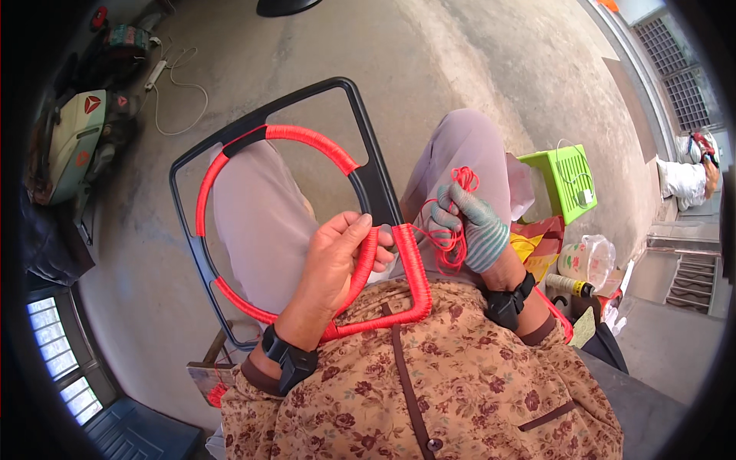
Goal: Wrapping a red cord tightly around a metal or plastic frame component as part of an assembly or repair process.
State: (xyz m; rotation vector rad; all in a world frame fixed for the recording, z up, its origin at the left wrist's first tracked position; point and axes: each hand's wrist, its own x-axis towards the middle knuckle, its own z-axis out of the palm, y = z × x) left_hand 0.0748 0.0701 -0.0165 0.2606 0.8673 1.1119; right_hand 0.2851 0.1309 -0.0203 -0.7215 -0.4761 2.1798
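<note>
A black frame point(354, 103), roughly rectangular with a ring inside it, rests across my lap, tilted. Tight red cord wrapping point(414, 264) covers much of the ring and the near corner of the frame; other stretches show bare black. My left hand point(333, 257), bare, is closed around the red-wrapped ring, its thumb on top and fingertips showing on the far side. In a striped knit glove, my right hand point(477, 226) grips a looped bundle of red cord point(464, 180). From this bundle a strand runs to the wrapped edge of the frame.
A bright green plastic crate point(571, 180) stands on the right, with bags, a clear plastic bag point(589, 259) and a yellowish spool point(569, 286) nearby. At the left are a parked scooter point(77, 142) and a white power strip point(156, 74) with its cable on the concrete floor.
</note>
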